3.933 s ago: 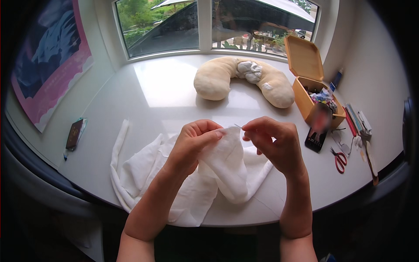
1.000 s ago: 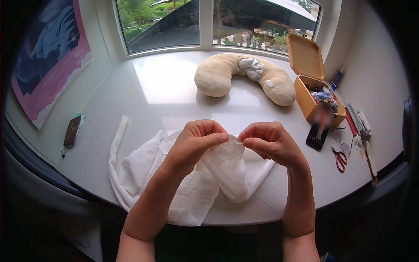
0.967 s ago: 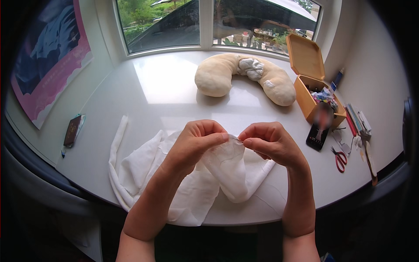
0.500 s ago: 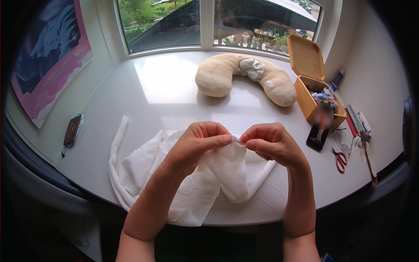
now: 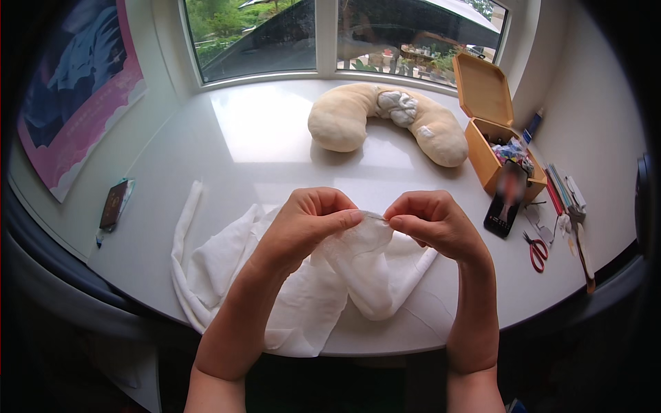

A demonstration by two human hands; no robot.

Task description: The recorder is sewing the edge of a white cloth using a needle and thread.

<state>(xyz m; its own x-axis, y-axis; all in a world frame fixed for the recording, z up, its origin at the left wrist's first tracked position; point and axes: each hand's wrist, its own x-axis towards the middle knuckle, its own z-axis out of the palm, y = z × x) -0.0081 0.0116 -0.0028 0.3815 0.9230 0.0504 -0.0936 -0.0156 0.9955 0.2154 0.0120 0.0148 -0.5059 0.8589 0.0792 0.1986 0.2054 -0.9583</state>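
Observation:
White cloth lies bunched on the table, with its upper edge lifted between my hands. My left hand pinches that edge between thumb and forefinger. Just to the right, my right hand pinches the same edge, its fingertips a short way from the left ones. A thin dark line runs along the edge between them; whether it is a needle or a fold I cannot tell. A fine thread trails over the table at the right of the cloth.
Beyond the hands lies a cream U-shaped pillow with white stuffing showing. At the right stand an open wooden box, a phone leaning on it, red-handled pliers and several slim tools. A small dark booklet lies at far left.
My right hand has shifted slightly right and up, and the cloth edge between the hands is drawn straighter. The left hand has moved slightly up and left.

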